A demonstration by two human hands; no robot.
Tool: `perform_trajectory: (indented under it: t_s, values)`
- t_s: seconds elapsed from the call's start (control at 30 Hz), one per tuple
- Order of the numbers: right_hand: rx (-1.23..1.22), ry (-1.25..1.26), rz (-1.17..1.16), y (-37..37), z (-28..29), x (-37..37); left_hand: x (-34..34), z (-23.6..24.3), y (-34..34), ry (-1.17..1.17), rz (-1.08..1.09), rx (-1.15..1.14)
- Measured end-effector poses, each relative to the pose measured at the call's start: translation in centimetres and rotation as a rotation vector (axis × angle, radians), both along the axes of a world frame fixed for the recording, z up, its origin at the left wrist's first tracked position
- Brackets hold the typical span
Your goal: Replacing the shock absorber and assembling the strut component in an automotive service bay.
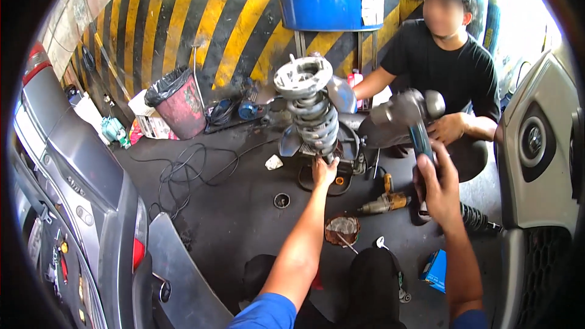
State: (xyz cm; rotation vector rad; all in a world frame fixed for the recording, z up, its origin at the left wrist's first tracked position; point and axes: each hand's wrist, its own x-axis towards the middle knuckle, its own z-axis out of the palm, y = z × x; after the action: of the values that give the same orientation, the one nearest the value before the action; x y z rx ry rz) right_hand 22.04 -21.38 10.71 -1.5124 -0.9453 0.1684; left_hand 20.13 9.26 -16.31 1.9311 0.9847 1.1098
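Observation:
My left hand (pixel 324 172) is closed round the lower end of a strut assembly (pixel 314 119), with a grey coil spring and a round metal mount at its top. The strut leans slightly, top to the left, in front of a low stand or machine (pixel 350 155) that it partly hides. In my right hand (pixel 440 186) is a ball-peen hammer (pixel 414 116), raised with its head up, to the right of the strut and apart from it. My fingers wrap round the hammer's dark handle.
A person in black (pixel 454 64) crouches beyond the hammer. On the floor are an impact wrench (pixel 385 201), a shallow dish (pixel 342 230), a small ring-shaped part (pixel 281 200), a blue box (pixel 434 270) and a loose cable (pixel 183 173). Car parts flank both sides; a red bin (pixel 181 113) stands behind.

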Motion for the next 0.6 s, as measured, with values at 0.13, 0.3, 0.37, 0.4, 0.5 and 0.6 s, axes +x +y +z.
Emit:
perform_trajectory:
  t_s: [0.13,0.3,0.37,0.4,0.5,0.6]
  values:
    - [0.009,-0.467,-0.057,5.9,8.3,0.7,2.6,0.1,-0.4,-0.163,0.04,-0.136]
    - [-0.138,-0.687,-0.028,14.6,11.5,1.0,2.1,-0.2,1.1,-0.237,-0.047,-0.148]
    - [-0.31,-0.727,-0.084,16.6,11.7,0.5,2.4,-0.3,1.3,-0.138,-0.098,-0.192]
    - [-0.32,-0.763,-0.083,17.6,11.2,0.3,2.2,-0.7,1.6,-0.142,-0.099,-0.191]
    - [-0.338,-0.795,-0.071,19.1,10.5,0.2,2.5,-1.4,2.6,-0.044,-0.093,-0.239]
    - [-0.38,-0.853,-0.107,19.1,11.4,0.4,3.0,-2.1,2.8,-0.089,-0.152,-0.209]
